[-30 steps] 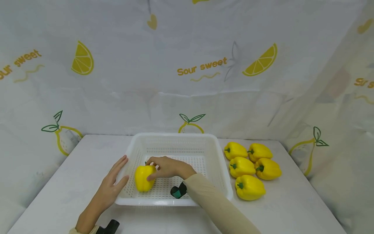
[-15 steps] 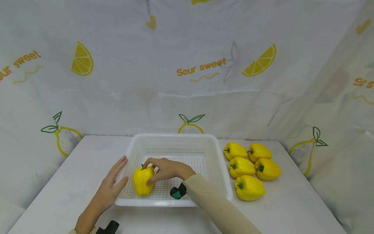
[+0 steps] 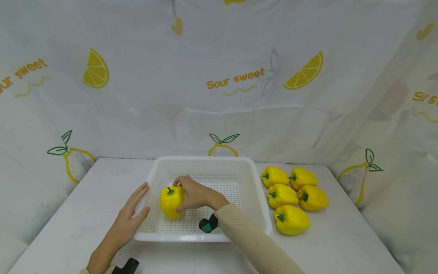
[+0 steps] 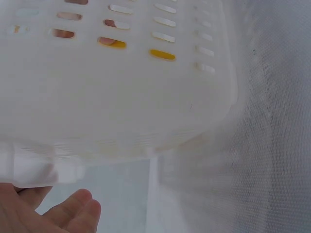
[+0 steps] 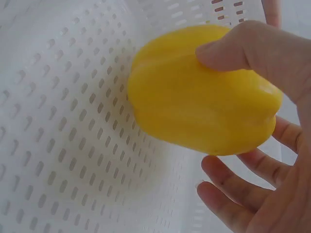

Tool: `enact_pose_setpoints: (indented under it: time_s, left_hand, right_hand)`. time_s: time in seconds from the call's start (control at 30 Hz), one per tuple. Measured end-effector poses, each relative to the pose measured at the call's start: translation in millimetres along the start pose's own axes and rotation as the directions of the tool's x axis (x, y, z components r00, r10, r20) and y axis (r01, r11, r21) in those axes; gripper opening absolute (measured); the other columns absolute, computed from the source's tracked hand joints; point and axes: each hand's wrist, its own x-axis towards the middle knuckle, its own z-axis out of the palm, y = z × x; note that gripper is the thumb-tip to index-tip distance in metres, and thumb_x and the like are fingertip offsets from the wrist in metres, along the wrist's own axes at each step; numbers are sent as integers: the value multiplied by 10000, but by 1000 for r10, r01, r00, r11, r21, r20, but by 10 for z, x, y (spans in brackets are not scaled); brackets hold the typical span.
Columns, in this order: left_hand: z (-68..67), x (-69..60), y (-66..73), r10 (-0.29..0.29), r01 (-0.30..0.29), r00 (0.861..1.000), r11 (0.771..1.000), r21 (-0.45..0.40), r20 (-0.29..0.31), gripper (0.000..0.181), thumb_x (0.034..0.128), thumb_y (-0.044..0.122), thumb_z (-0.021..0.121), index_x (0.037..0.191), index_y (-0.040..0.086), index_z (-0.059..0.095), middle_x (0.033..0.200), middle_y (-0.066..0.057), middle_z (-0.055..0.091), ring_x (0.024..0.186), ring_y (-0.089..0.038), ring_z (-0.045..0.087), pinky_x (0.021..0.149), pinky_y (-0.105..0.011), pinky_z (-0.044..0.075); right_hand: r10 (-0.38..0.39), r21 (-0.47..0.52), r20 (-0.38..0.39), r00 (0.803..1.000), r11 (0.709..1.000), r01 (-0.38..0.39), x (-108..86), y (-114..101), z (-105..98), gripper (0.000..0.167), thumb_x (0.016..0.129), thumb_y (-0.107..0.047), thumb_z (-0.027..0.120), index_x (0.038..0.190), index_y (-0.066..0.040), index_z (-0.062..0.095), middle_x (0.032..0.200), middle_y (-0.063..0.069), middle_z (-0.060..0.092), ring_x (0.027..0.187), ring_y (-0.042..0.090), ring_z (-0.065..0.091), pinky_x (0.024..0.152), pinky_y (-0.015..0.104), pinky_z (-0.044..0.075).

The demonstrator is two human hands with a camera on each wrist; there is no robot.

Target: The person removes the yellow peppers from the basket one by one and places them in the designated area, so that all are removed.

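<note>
Inside the left part of a white perforated plastic basket (image 3: 212, 237), my right hand (image 3: 196, 195) grips a yellow bell pepper (image 3: 170, 203), its green stem up. The right wrist view shows the thumb across the pepper (image 5: 194, 97) and fingers curled on its other side; the lower fingers stand off it. My left hand (image 3: 128, 217) rests with straight fingers against the basket's left rim. In the left wrist view, fingertips of the left hand (image 4: 58, 211) show near the basket's outer wall (image 4: 107, 102), and bits of yellow appear through its slots.
Several yellow bell peppers (image 3: 282, 195) lie in a cluster on the white table (image 3: 85, 205), right of the basket. A white curtain printed with lemons (image 3: 164, 95) hangs behind and at the sides. Dark camera mounts (image 3: 208, 223) sit at the wrists.
The pepper first shifted slightly left and toward the near side, then moved back right and away, turning more upright in my right hand. My left hand has stayed at the rim.
</note>
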Motion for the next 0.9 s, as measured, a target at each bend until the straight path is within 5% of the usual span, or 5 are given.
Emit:
enact_pose_setpoints:
  time_s: [0.3,0.57,0.9]
  left_hand:
    - [2,0,-13,5,-5,1000,1000,9,2,595,975,129,552,1528,54,347,1642,-166,221,1479,-489,220,1058,-780,263]
    - [3,-1,-26,3,-3,1000,1000,19,-4,593,970,135,551,1523,52,357,1637,-173,231,1477,-490,228,1054,-778,271]
    - [4,4,-31,8,-8,1000,1000,3,-5,590,971,125,551,1523,50,357,1636,-179,229,1477,-492,222,1060,-779,263]
  right_hand:
    - [17,-21,0,1000,1000,-17,-1,4,19,787,744,-258,843,1436,-206,470,1248,25,477,1088,146,539,1037,337,519]
    - [-34,-28,33,999,999,35,0,-1,13,828,782,-303,828,1478,-140,409,1461,20,492,1304,149,492,1160,344,414]
    - [-30,1,27,999,1000,30,21,10,28,830,797,-281,808,1490,-107,385,1468,30,496,1269,141,509,1146,330,427]
